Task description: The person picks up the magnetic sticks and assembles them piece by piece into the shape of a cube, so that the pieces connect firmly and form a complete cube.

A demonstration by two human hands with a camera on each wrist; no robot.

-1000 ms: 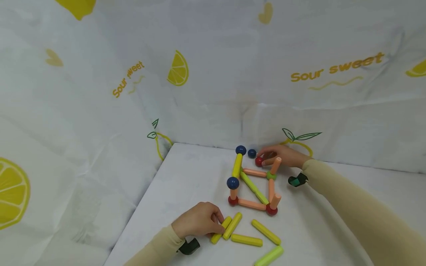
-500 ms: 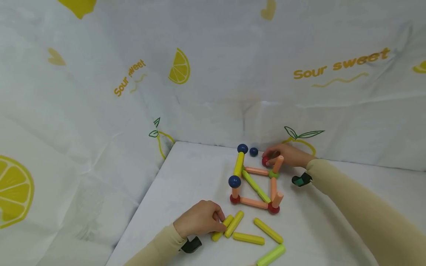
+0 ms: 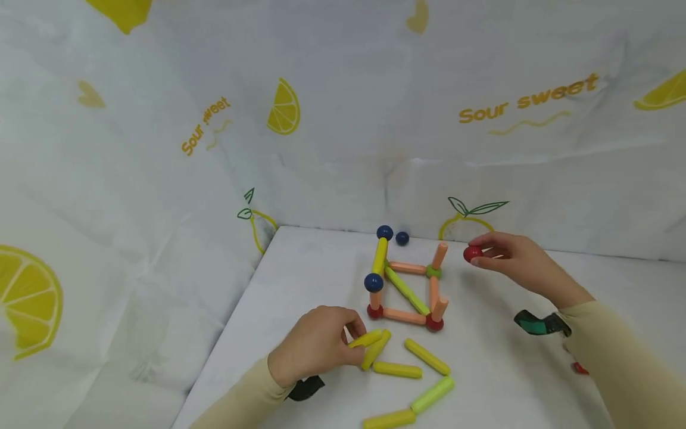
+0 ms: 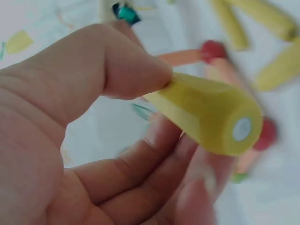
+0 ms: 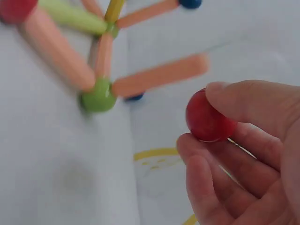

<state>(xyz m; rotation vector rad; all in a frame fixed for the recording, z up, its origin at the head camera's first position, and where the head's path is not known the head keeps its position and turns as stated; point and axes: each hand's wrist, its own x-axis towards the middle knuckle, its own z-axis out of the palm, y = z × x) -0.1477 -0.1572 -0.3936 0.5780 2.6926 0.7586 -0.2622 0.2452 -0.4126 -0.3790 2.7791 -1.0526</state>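
Observation:
My left hand (image 3: 318, 344) pinches a yellow stick (image 4: 201, 110) between thumb and fingers. A pale round spot shows on that stick's end in the left wrist view. My right hand (image 3: 517, 262) holds a red ball (image 5: 208, 117) between thumb and fingertips, at the right of a stick-and-ball frame. The frame has a square base of orange sticks (image 3: 404, 316), a lime diagonal (image 3: 407, 290) and red and green corner balls. Two bare orange sticks (image 3: 440, 256) rise on its right side. On its left, a raised yellow stick (image 3: 380, 256) joins two blue balls (image 3: 373, 282).
Several loose yellow sticks (image 3: 398, 370) and a lime stick (image 3: 433, 394) lie in front of the frame. One blue ball (image 3: 402, 238) rests behind it near the wall sheet. A red piece (image 3: 580, 368) is partly hidden by my right sleeve.
My right hand has moved right with the red ball, away from behind the frame. My left hand has raised and tilted the yellow stick beside the loose one.

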